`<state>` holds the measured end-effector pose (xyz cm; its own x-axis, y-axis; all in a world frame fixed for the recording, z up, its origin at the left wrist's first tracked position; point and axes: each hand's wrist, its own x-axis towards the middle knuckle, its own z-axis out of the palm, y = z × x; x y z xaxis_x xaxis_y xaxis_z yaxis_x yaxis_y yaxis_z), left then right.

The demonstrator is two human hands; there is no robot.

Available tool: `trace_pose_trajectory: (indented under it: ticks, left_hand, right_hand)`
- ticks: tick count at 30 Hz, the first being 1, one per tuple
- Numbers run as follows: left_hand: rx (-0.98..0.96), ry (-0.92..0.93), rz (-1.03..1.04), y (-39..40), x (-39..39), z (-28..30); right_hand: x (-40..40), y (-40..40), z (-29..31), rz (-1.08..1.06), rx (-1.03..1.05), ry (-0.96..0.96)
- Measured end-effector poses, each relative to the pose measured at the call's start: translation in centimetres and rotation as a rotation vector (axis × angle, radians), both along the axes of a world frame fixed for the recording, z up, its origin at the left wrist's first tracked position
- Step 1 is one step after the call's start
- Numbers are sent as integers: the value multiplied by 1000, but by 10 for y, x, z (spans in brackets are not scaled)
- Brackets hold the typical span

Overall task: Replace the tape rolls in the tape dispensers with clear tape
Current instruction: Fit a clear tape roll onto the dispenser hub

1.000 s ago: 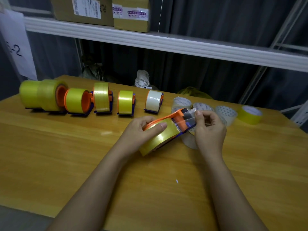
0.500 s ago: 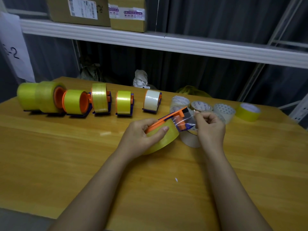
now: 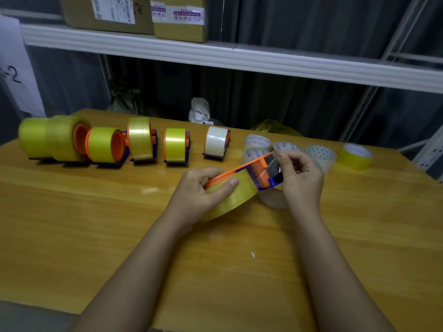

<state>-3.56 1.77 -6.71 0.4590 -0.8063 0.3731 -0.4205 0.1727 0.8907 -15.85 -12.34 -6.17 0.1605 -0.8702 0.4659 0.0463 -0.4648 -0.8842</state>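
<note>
Head view: left hand (image 3: 199, 195) curled round a yellow tape roll (image 3: 231, 200) and its orange-and-blue dispenser (image 3: 260, 172), lifted just above the wooden table (image 3: 96, 236); right hand (image 3: 299, 178) pinching the clear tape end at the dispenser's front. Behind, clear tape rolls (image 3: 287, 148) partly hidden by the hands, a loose yellow roll (image 3: 354, 156) far right, loaded dispensers (image 3: 134, 142) lined up left. Beyond, dark curtain, white shelf (image 3: 239, 58) with cardboard boxes (image 3: 177, 17).
</note>
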Motion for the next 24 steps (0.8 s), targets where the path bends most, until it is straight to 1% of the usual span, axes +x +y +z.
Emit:
trace_pose_trajectory:
  ticks: [4, 7, 10, 14, 16, 18, 20, 24]
  left_hand:
    - [-13, 52, 18, -2, 3, -2]
    - [-46, 96, 37, -3, 5, -3]
    - [-23, 51, 21, -3, 2, 0]
    - [11, 24, 15, -2, 0, 2]
    - [31, 15, 15, -3, 3, 0]
    - [30, 49, 4, -3, 9, -1]
    - [36, 30, -18, -3, 14, 1]
    - [63, -1, -11, -6, 19, -1]
  right_hand:
    - [-1, -1, -1, 7, -22, -12]
    - [1, -4, -5, -50, -65, 48]
    - [4, -4, -7, -29, -30, 106]
    - [2, -6, -8, -48, 6, 130]
    - [0, -10, -7, -77, 55, 118]
    - [-4, -14, -5, -125, 111, 102]
    - [-8, -16, -2, -150, 159, 63]
    - [-10, -11, 4, -79, 176, -29]
